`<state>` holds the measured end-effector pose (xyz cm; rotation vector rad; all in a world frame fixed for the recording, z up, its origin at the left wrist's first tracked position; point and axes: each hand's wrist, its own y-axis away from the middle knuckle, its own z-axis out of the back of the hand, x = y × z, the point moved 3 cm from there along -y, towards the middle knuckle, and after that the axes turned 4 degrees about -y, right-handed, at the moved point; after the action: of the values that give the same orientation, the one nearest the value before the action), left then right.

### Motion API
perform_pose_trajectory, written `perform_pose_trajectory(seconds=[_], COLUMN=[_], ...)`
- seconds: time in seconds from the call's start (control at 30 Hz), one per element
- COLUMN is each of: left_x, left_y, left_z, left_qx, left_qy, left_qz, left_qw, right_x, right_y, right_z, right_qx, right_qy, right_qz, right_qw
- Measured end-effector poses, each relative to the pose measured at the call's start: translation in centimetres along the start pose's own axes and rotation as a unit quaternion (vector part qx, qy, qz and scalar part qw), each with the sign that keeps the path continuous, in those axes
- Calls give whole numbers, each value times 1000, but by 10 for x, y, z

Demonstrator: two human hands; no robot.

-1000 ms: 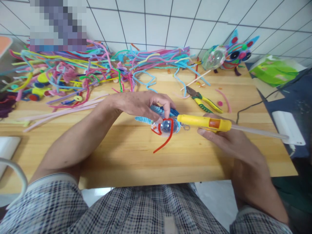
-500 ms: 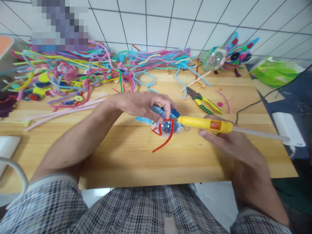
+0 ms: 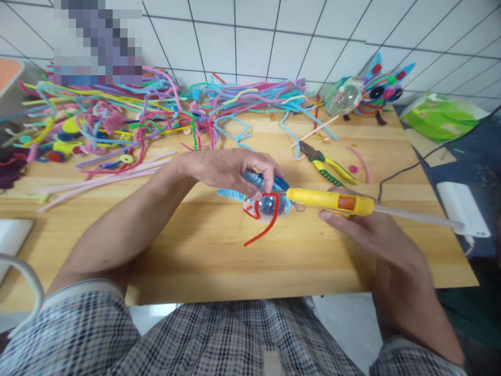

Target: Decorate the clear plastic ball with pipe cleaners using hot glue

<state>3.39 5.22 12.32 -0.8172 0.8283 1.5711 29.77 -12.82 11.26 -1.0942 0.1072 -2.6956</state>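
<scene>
I have the small toy on the table, with my left hand at its back side. To its right, my right hand is around the glue gun. Behind the gun I see the pliers, then a thin stick. The big toy sits at the far right corner. A pile of craft stems lies far left; right of it, a bundle lies by the wall.
</scene>
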Motion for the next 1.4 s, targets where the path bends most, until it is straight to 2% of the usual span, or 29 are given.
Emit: perform_pose_trajectory(seconds=[0.33, 0.87, 1.0, 1.4], left_x=[1, 2, 0, 2], left_y=[-1, -2, -1, -2], left_z=[0, 0, 0, -1], left_qx=[-7, -3, -6, -10], left_qy=[1, 2, -1, 4], left_qz=[0, -16, -2, -6], left_qw=[1000, 1000, 1000, 1000], right_x=[-2, -2, -2, -2], right_y=[2, 3, 2, 3], right_z=[3, 6, 6, -2], right_qx=[19, 13, 11, 11], right_qy=[-2, -4, -10, 9], right_qz=[-49, -43, -48, -54], right_qw=[999, 999, 999, 998])
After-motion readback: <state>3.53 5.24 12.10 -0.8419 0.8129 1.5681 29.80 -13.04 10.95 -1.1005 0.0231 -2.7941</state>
